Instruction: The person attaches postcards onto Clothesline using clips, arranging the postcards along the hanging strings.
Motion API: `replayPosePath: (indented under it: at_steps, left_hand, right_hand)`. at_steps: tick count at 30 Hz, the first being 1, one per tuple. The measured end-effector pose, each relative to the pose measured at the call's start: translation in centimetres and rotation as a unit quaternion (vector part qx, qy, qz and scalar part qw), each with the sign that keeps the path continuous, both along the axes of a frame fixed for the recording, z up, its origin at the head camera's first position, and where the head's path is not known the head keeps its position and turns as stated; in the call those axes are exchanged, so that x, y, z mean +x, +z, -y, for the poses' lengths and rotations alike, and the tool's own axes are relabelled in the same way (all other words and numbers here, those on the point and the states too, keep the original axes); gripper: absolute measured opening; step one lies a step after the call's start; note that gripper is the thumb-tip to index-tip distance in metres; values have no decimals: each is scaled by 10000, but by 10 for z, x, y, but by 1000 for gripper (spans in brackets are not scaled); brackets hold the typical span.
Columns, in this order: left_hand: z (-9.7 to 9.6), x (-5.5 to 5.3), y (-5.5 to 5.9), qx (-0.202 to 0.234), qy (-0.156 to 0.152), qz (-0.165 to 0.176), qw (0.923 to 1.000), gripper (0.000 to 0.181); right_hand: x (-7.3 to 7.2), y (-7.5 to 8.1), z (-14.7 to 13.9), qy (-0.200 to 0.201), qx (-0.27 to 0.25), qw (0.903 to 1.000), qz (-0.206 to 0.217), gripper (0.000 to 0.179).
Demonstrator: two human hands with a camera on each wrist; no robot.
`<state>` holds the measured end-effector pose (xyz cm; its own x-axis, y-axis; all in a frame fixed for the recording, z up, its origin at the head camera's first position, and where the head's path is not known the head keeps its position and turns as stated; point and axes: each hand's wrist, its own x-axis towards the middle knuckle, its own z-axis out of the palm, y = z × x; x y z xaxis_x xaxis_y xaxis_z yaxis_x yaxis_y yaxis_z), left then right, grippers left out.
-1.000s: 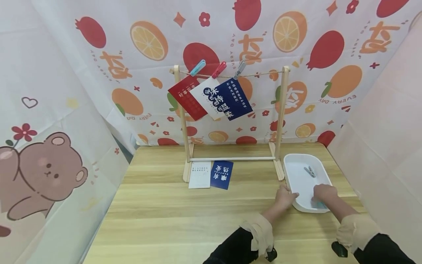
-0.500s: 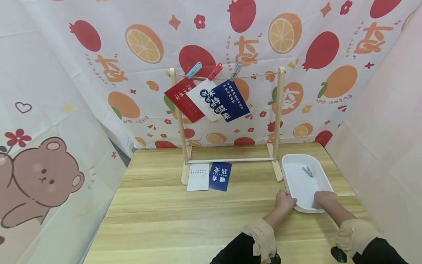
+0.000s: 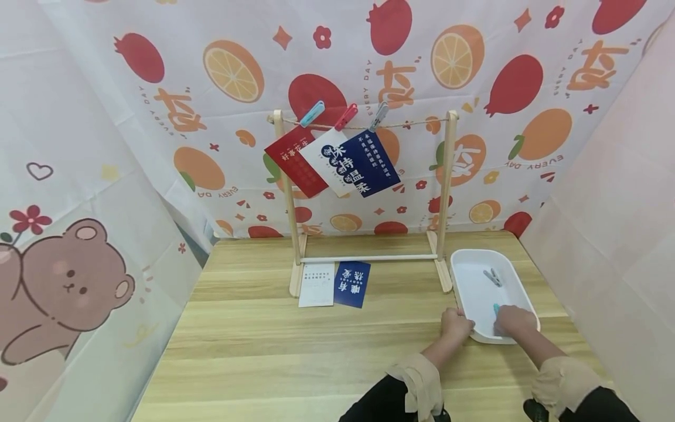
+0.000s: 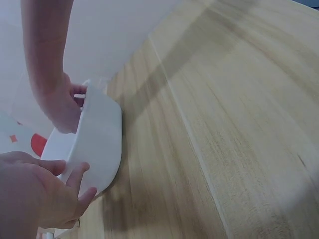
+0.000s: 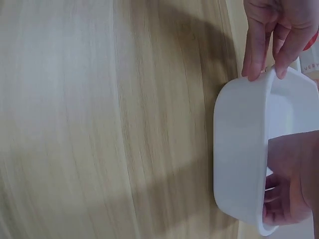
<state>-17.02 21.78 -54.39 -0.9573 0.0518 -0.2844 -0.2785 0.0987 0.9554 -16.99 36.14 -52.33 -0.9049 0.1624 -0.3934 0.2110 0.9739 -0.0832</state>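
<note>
My left hand (image 3: 456, 326) pinches the near-left rim of a white plastic tray (image 4: 99, 134), thumb at the rim and fingertips against the outer wall. My right hand (image 3: 517, 322) is down inside the tray, fingers curled round a light blue clothespin (image 3: 496, 309) whose end pokes out past them. Farther back in the tray lies a grey clothespin (image 3: 493, 277). In the right wrist view, the tray wall (image 5: 241, 149) partly covers the curled fingers (image 5: 279, 204), and the clothespin is hidden there.
A wooden rack (image 3: 447, 193) stands behind, its string holding a red card (image 3: 297, 167), a white card (image 3: 328, 157) and a blue card (image 3: 371, 164) by clothespins. Beneath it on the table (image 3: 295, 363) lie a white card (image 3: 316, 287) and a blue card (image 3: 352, 285).
My right hand has shifted within the tray, and the light blue clothespin now shows at its left side instead of under the fingers. My left hand keeps its grip on the rim.
</note>
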Motion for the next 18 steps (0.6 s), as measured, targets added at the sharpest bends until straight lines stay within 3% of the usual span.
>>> replayPosePath:
  at_steps: [5,9,12,18]
  left_hand:
    - [0,2,-2,90,31,58,9999,26]
    - [1,2,-1,65,-23,47,10000,29]
    - [3,1,0,49,-122,-7,9999,35]
    - [3,1,-1,68,-215,-18,9997,40]
  right_hand:
    - [-7,-4,0,-444,-275,9966,-632,29]
    - [-14,-3,4,-754,-798,9878,-1100,36]
    - [-20,-4,9,-888,-1328,9750,-1541,39]
    - [-26,-9,21,-959,-2267,9394,-2387,40]
